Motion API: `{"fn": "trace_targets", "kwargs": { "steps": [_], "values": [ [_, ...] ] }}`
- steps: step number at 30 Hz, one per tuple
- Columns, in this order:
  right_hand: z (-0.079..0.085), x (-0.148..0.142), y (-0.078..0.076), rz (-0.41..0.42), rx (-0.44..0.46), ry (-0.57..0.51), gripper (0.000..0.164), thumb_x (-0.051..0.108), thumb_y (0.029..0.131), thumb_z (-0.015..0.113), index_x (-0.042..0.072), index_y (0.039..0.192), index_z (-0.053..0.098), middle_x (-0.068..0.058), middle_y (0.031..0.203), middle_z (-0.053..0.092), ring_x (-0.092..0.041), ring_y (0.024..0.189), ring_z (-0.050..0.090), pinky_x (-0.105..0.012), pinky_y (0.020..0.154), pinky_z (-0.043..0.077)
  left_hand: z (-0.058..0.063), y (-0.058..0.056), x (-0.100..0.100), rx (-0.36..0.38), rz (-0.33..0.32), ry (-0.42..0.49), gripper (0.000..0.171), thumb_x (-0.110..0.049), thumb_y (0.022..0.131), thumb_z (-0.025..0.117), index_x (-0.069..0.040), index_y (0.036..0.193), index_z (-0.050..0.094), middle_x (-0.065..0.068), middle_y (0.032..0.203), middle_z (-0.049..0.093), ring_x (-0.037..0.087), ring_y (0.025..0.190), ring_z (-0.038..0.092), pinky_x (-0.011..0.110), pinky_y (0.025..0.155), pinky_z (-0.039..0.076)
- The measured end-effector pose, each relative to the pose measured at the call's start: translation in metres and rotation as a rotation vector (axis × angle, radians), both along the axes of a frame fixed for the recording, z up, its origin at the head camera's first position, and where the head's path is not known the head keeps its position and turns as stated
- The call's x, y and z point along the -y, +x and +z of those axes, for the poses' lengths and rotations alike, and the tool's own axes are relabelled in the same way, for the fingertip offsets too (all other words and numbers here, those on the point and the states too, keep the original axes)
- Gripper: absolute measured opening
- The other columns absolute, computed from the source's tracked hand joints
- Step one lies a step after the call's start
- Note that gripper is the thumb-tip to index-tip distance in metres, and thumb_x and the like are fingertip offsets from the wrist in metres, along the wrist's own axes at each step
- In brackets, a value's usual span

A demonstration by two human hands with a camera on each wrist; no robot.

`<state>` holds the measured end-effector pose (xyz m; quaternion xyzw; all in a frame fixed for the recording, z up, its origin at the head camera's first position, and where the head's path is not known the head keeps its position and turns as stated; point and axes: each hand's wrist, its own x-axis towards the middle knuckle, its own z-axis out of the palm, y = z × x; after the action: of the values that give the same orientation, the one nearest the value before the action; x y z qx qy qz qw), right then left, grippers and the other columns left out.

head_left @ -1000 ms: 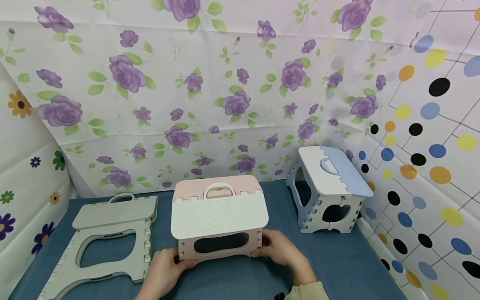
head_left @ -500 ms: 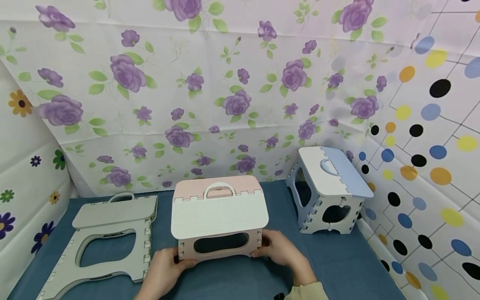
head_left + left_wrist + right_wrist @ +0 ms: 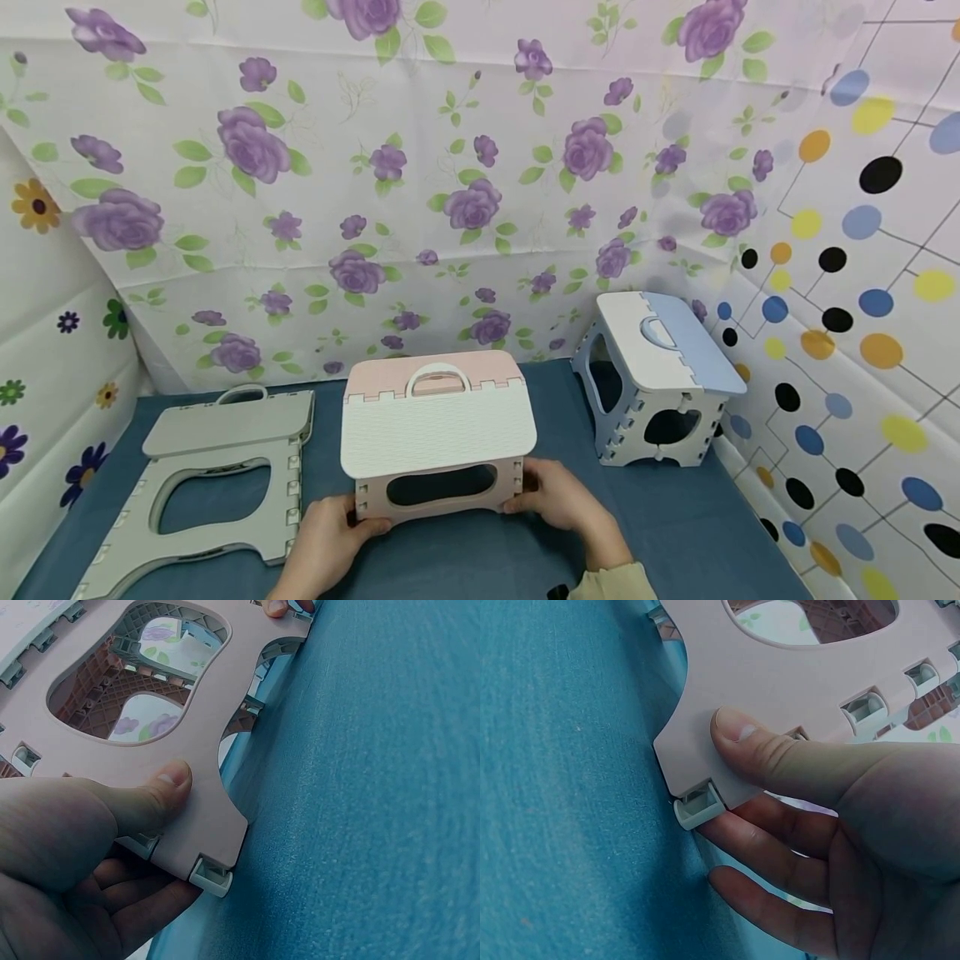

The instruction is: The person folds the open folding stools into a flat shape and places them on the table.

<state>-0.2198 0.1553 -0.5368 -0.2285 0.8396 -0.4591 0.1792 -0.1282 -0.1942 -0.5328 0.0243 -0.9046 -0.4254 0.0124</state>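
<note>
A pink and white folding step stool (image 3: 438, 429) stands unfolded on the blue cloth, its white handle arched up from the top. My left hand (image 3: 327, 537) grips the stool's lower left leg; in the left wrist view the thumb lies on the pink front panel (image 3: 202, 772) and the fingers go round the side edge. My right hand (image 3: 558, 500) holds the lower right leg alike, its thumb (image 3: 739, 739) on the panel's face and its fingers (image 3: 772, 847) behind the corner. The stool's far legs are hidden in the head view.
To the left lies a folded grey-green stool (image 3: 225, 492), flat on the blue cloth (image 3: 450, 567). A blue and white stool (image 3: 656, 379) stands unfolded at the back right. Flowered cloth (image 3: 420, 208) hangs behind, dotted cloth (image 3: 862, 333) on the right.
</note>
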Motion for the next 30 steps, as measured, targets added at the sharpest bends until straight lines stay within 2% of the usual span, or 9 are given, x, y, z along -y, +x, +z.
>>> {"fn": "trace_targets", "kwargs": {
  "steps": [9,30],
  "values": [
    [0.003,0.0005,-0.0006,0.004,-0.016,0.012,0.036,0.018,0.092,0.087,0.017,0.127,0.074,0.006,0.107,0.075,-0.015,0.094,0.07,-0.034,0.081,0.055,0.0008,0.0001,0.0004,-0.006,0.002,0.001,0.024,-0.018,0.084,0.092,-0.007,0.102,0.081,0.0,0.085,0.077,0.011,0.066,0.066,0.031,0.059,0.053],
    [-0.0013,0.0,-0.0008,0.002,-0.005,0.002,0.041,0.019,0.092,0.088,0.014,0.131,0.074,0.005,0.111,0.076,-0.015,0.097,0.071,-0.035,0.082,0.057,-0.0031,-0.0013,0.0013,0.005,-0.005,-0.001,0.025,-0.02,0.084,0.092,-0.008,0.103,0.081,0.0,0.086,0.077,0.011,0.067,0.066,0.031,0.058,0.052]
  ]
}}
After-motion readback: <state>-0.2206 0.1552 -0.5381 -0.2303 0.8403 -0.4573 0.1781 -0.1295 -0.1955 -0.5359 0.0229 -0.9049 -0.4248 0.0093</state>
